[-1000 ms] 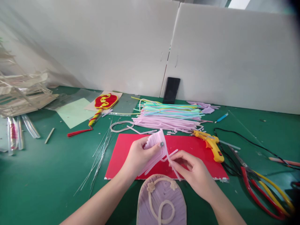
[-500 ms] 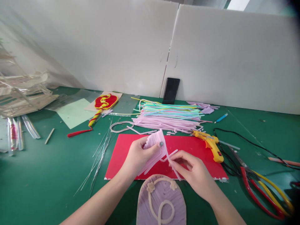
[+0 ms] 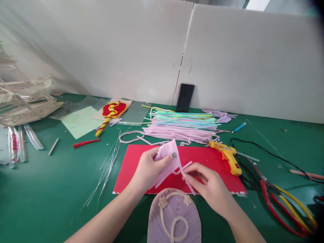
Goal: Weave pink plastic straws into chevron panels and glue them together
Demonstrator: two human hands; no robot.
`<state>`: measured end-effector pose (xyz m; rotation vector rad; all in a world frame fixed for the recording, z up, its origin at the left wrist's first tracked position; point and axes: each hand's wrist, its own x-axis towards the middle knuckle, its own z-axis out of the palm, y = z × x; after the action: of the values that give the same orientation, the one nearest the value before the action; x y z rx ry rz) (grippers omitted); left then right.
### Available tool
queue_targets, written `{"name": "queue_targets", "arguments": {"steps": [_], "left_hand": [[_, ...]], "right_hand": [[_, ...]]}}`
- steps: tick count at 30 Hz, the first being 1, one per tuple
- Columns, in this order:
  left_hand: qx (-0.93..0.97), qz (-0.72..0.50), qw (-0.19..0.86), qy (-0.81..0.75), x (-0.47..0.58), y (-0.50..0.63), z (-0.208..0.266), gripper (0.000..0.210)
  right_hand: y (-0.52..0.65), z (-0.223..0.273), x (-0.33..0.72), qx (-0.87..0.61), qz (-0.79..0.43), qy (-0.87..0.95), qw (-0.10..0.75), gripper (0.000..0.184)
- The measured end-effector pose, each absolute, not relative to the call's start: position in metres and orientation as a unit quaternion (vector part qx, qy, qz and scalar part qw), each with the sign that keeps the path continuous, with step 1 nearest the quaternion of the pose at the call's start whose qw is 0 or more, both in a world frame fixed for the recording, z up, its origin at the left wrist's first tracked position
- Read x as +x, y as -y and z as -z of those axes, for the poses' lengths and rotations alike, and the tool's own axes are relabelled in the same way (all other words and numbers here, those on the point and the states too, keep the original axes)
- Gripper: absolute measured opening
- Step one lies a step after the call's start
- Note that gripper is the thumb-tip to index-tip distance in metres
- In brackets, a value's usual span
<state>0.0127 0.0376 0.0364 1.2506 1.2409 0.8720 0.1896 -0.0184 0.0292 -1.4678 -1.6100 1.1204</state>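
"Pink strip panel point(image 3: 165, 152): location and hold?"

"Over the red board point(image 3: 130, 168), gripped by the left hand point(image 3: 149, 165); the right hand point(image 3: 209, 182) pinches a strip point(image 3: 190, 186) at its right edge. Step, in my judgement: aligning that strip. Next calls for a steady left hold."

"Clearance?"

"Purple plaque point(image 3: 155, 226) close on the near side; glue gun point(image 3: 229, 157) right, across the board's edge; widest room left, past the wires point(image 3: 107, 176)."

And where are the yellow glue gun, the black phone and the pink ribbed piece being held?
Yellow glue gun point(image 3: 230, 154): head view, on its body.
Black phone point(image 3: 185, 98): head view, middle of its dark front.
Pink ribbed piece point(image 3: 168, 150): head view, ribbed surface near its top.
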Motion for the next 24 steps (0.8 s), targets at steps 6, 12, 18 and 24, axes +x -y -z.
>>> {"name": "queue_targets", "arguments": {"steps": [6,12,18,24], "left_hand": [[0.531,-0.364,0.559,-0.523,0.0139,-0.0361,-0.0396,0.033],[0.53,-0.357,0.552,-0.536,0.0138,-0.0354,-0.0429,0.031],[0.535,-0.358,0.561,-0.52,0.0155,-0.035,-0.0412,0.03],[0.564,-0.338,0.561,-0.503,0.0177,-0.035,-0.038,0.03]], "right_hand": [[0.0179,-0.0288,0.1902,-0.564,-0.429,0.619,0.34,0.012],[0.0165,-0.0299,0.1903,-0.569,-0.428,0.609,0.349,0.015],[0.0164,-0.0259,0.1908,-0.572,-0.435,0.584,0.377,0.018],[0.0159,-0.0292,0.1899,-0.574,-0.445,0.565,0.39,0.021]]}}
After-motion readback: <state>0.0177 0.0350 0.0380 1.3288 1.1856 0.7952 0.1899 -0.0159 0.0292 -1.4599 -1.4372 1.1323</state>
